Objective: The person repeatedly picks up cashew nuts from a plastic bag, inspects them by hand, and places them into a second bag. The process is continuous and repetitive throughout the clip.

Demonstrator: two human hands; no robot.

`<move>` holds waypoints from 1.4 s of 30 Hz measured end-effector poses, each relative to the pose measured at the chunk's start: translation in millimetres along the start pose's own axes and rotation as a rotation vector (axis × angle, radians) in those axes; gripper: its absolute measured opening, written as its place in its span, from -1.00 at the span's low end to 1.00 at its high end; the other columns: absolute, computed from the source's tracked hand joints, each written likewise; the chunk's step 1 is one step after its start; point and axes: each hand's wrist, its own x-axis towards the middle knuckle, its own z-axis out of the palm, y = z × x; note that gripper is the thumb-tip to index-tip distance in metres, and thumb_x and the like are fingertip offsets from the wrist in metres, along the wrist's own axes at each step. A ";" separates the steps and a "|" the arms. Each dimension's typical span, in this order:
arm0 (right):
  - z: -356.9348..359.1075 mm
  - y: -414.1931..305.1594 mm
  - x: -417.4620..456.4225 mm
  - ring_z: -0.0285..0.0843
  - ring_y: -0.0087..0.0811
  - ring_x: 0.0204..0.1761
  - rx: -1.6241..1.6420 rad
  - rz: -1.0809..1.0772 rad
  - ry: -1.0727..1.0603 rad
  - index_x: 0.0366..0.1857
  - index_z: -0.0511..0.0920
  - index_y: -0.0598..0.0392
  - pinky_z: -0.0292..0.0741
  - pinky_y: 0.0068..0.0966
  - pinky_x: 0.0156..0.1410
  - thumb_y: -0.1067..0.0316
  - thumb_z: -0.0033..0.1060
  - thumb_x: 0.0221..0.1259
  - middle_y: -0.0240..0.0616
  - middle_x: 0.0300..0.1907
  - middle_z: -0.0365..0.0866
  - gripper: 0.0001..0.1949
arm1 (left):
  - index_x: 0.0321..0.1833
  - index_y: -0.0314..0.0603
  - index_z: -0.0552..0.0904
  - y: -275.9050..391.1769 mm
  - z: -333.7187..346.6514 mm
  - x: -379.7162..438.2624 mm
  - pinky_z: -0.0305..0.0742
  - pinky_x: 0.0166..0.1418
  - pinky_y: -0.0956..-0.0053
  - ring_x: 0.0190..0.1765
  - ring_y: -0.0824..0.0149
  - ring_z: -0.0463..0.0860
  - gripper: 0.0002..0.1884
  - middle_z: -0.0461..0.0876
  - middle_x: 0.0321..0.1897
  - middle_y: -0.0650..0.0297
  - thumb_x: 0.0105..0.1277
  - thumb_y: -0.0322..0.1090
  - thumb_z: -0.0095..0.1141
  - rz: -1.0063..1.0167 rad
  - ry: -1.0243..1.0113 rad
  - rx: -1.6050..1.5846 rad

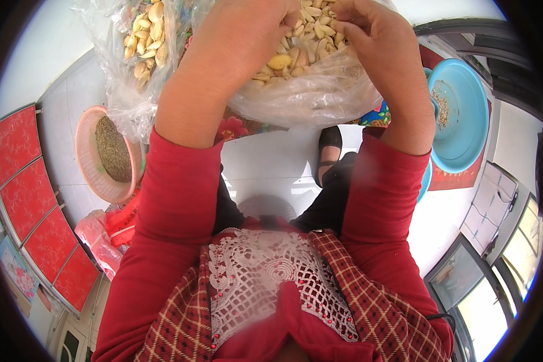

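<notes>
Pale garlic cloves [319, 29] lie heaped in a clear plastic bag [307, 102] on a flower-patterned cloth [249, 126]. Over the left side of the heap is my left hand [253, 27], its fingers curled and partly cut off by the top edge of the picture. My right hand [378, 29] reaches in from the other side, thumb and fingers bent close against the cloves. Whether either hand pinches a clove is hidden. One yellower clove [279, 62] stands out near the bag's front. Another clear bag [113, 77] at the left contains more garlic cloves [151, 34].
A pink plastic basket [88, 158] with dark, grainy material stands on the tiled floor at left, near a red plastic bag [104, 235]. Blue basins [468, 113] sit at right, the top one with bits of debris inside. Red cabinet doors [31, 199] line the left side.
</notes>
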 end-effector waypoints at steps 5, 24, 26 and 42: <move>-3.3 -7.3 -4.4 0.68 0.08 -0.05 -0.056 -0.027 -0.085 -0.11 0.70 0.26 0.57 -0.19 0.09 0.45 0.30 0.26 0.10 -0.15 0.72 -0.81 | -0.24 -0.30 0.66 1.9 4.3 -3.5 0.53 0.06 0.00 -0.06 -0.20 0.65 -0.91 0.68 -0.26 -0.10 0.28 -0.44 0.16 -0.008 0.053 0.016; 40.0 -35.7 -28.4 0.69 0.02 -0.01 -0.056 -0.489 0.074 -0.20 0.74 0.15 0.58 -0.10 0.14 0.48 0.21 0.23 -0.01 -0.20 0.75 -0.85 | -0.25 -0.28 0.67 19.3 -24.2 -24.2 0.47 -0.20 0.35 -0.31 0.21 0.55 -0.88 0.60 -0.39 0.13 0.25 -0.39 0.30 -0.102 0.501 -0.010; 48.5 -36.7 -32.6 0.68 0.00 0.03 -0.055 -0.518 0.046 -0.18 0.75 0.16 0.58 -0.13 0.19 0.50 0.22 0.20 -0.04 -0.18 0.76 -0.83 | -0.30 -0.29 0.65 18.1 -31.5 -28.5 0.38 -0.29 0.47 -0.43 0.38 0.45 -0.92 0.56 -0.46 0.25 0.22 -0.46 0.30 -0.123 0.650 0.007; 72.4 -49.7 -18.1 0.60 -0.06 0.20 -0.027 -0.634 0.076 -0.11 0.76 0.15 0.53 -0.19 0.36 0.53 0.26 0.14 -0.13 -0.04 0.76 -0.76 | -0.28 -0.34 0.69 -25.9 -66.7 -44.2 0.56 -0.21 0.31 -0.37 0.19 0.68 -0.90 0.68 -0.46 0.07 0.28 -0.42 0.27 -0.472 0.554 0.318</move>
